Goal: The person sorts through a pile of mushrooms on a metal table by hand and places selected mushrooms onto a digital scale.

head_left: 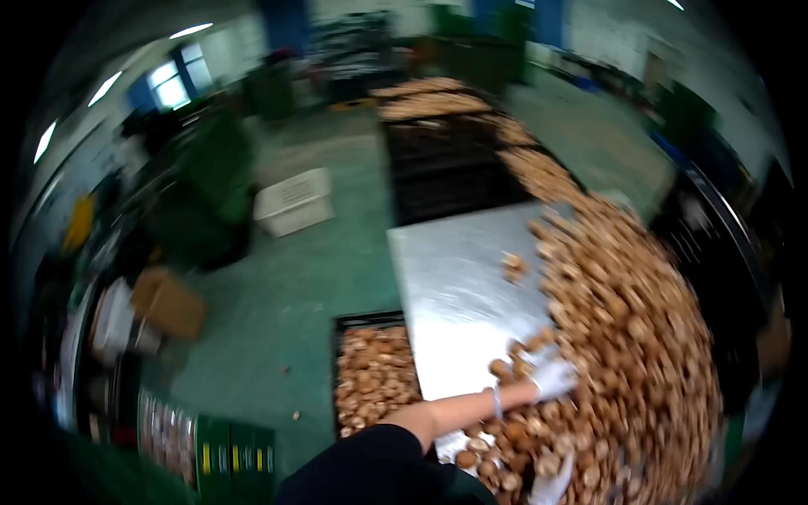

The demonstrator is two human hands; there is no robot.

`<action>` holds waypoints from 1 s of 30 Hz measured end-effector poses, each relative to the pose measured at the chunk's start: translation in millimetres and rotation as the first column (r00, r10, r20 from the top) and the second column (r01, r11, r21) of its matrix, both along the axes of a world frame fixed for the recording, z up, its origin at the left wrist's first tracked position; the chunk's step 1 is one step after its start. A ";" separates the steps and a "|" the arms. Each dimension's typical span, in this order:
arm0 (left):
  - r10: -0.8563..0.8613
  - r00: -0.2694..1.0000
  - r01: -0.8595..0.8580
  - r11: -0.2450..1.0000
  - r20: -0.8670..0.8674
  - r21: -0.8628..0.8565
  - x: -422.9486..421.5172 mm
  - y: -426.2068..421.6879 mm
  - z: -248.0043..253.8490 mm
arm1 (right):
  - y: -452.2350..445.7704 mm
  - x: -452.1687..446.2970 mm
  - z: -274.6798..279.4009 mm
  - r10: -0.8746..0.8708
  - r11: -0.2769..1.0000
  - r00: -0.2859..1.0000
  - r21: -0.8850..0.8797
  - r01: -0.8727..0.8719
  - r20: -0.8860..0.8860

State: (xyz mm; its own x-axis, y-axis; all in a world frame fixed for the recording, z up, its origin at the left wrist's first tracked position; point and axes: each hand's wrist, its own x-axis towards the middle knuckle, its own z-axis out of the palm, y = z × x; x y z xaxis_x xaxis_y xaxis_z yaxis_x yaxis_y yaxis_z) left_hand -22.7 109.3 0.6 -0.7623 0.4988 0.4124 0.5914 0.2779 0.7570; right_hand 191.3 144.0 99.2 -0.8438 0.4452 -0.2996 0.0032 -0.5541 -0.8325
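Brown mushrooms point(623, 337) lie in a large heap along the right side of a shiny metal table point(463, 295). My left hand point(554, 380), in a white glove, reaches across the table to the heap's near edge. Its fingers are among the mushrooms and blurred, so their grip does not show. Low in the view, my right hand point(551, 486), also gloved in white, is beside several mushrooms, mostly cut off by the frame and smeared. One mushroom point(547, 465) is close against it; whether it is held cannot be told. A few loose mushrooms point(513, 268) rest farther up the metal surface.
A black crate point(370, 320) full of mushrooms stands left of the table. Beyond the table are black trays or sheeting point(450, 168) and more mushrooms point(433, 105). A white crate point(295, 200), a cardboard box point(168, 303) and green boxes point(236, 454) sit on the green floor.
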 end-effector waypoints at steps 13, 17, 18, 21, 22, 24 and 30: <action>0.050 0.983 -0.070 0.992 -0.176 -0.108 148.5 -197.0 107.1 | -94.3 -3.3 -4.6 0.425 0.898 0.905 -0.116 -0.424 -0.017; -0.017 0.946 -0.054 0.976 -0.322 -0.212 195.0 -216.6 109.4 | -109.2 14.4 -11.0 0.508 0.841 0.860 -0.189 -0.507 -0.045; 0.002 0.949 -0.042 0.992 -0.315 -0.123 204.2 -214.4 99.1 | -111.8 19.9 -12.7 0.522 0.828 0.851 -0.206 -0.521 -0.056; 0.025 0.995 -0.024 1.000 -0.098 0.012 233.7 -221.8 104.5 | -113.1 41.2 -19.8 0.558 0.782 0.825 -0.276 -0.559 -0.087; 0.035 0.999 -0.035 0.999 -0.007 0.009 244.4 -223.3 111.0 | -112.8 49.8 -21.3 0.569 0.766 0.817 -0.302 -0.568 -0.095; 0.044 0.989 -0.029 0.994 0.141 -0.104 265.1 -224.0 117.6 | -110.3 67.6 -26.6 0.584 0.729 0.805 -0.370 -0.576 -0.103; 0.225 0.961 -0.228 0.974 0.162 0.000 328.5 -235.4 133.2 | -91.4 99.7 -45.8 0.818 0.450 0.512 -0.262 -0.854 -0.264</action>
